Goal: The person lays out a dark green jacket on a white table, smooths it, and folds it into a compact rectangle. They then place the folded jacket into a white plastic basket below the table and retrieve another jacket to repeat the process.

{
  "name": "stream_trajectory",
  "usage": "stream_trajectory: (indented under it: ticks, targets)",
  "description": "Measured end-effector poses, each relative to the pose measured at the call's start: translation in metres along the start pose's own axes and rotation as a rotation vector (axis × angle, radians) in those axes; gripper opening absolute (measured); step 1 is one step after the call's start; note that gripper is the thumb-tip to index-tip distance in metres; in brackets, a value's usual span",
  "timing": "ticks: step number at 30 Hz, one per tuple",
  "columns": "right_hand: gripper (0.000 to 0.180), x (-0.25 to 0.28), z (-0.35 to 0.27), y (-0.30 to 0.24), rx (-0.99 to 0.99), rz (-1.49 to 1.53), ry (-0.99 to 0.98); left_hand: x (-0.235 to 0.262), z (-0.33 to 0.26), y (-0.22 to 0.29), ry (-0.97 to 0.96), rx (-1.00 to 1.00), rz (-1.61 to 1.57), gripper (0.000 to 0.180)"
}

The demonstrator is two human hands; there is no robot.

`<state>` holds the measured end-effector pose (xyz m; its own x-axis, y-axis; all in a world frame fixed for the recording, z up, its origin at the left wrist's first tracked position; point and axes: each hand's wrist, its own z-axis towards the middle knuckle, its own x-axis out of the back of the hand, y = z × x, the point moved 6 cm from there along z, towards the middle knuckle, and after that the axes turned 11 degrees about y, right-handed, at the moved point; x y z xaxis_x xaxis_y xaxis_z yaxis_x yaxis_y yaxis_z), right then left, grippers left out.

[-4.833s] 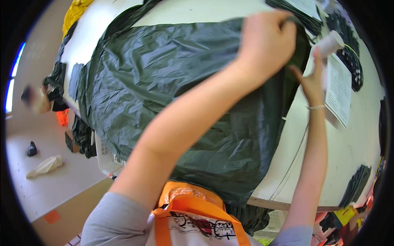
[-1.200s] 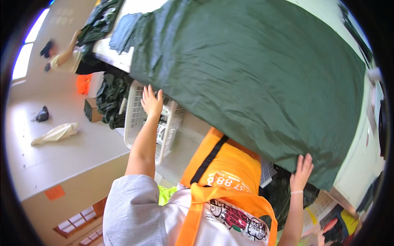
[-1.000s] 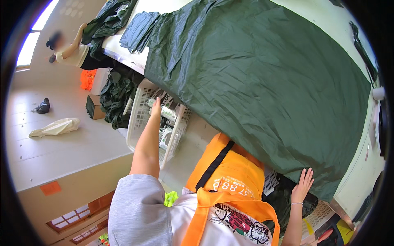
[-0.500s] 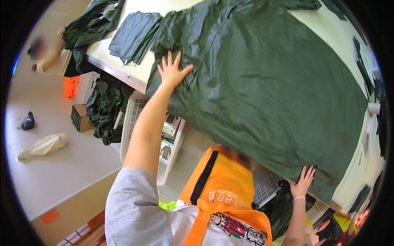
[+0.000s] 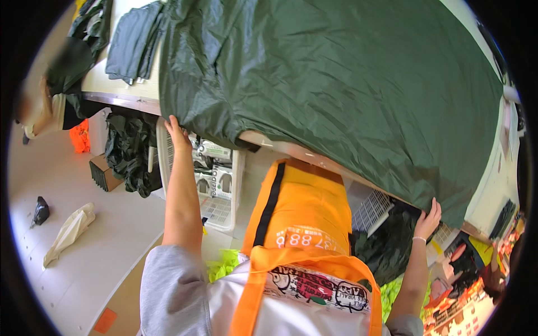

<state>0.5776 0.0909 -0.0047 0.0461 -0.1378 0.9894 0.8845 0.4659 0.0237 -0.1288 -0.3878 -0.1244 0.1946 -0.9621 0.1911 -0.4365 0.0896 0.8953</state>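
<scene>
A large sheet of dark green, shiny waterproof cloth (image 5: 347, 84) lies spread over the worktable, creased at its left part. Its near edge droops past the table's front edge at the left. My left hand (image 5: 178, 133) is at the near left corner of the cloth, with its fingers closing round the edge and partly hidden. At the near right, my right hand (image 5: 428, 219) pinches the cloth's edge beside the table front. Beyond my left hand, a stack of folded dark grey-green cloths (image 5: 133, 42) rests on the pale tabletop (image 5: 123, 89).
Under the table stand a white basket (image 5: 236, 190) of packaged goods and a grey crate (image 5: 370, 211). A dark green heap (image 5: 131, 151) and a cardboard box (image 5: 105, 172) are at left. A white cloth (image 5: 70, 232) lies on the floor. Another person (image 5: 53, 109) works at far left.
The cloth has come nearer and its left edge now droops over the table front. My left hand went from lying spread on top to the near edge; my right hand moved slightly.
</scene>
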Motion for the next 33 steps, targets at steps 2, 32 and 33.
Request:
stream_trajectory:
  ticks: [2, 32, 33]
  targets:
    - [0.05, -0.006, -0.003, 0.018, 0.017, -0.031, -0.002, 0.001, 0.005, -0.016, -0.193, 0.157, -0.085, 0.09]
    - [0.053, -0.002, 0.313, -0.119, 0.454, 0.42, -0.037, -0.147, 0.036, 0.16, -0.247, -0.58, 0.494, 0.048]
    - [0.059, -0.006, 0.292, -0.135, 0.523, 0.374, -0.063, -0.144, 0.033, 0.163, -0.169, -0.758, 0.61, 0.053]
